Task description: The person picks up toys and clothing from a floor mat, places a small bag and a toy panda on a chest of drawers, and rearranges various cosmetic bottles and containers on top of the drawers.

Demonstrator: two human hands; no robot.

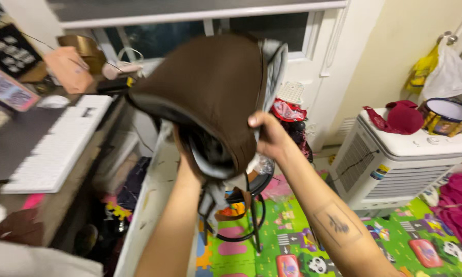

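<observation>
While both arms reach up, the brown padded cushion (210,87) w/ grey underside hangs in mid-air before the window (272,28), above the black stool frame (251,205) & colourful play mat (303,246). Long axis runs upper right to lower left; bulk lies up & left of both grips. Right hand (269,136) is pinched shut on the cushion's right edge, fingers curled over. Left hand (187,164) sits under the cushion, mostly hidden; can't tell how closed it is. Both touch it.
</observation>
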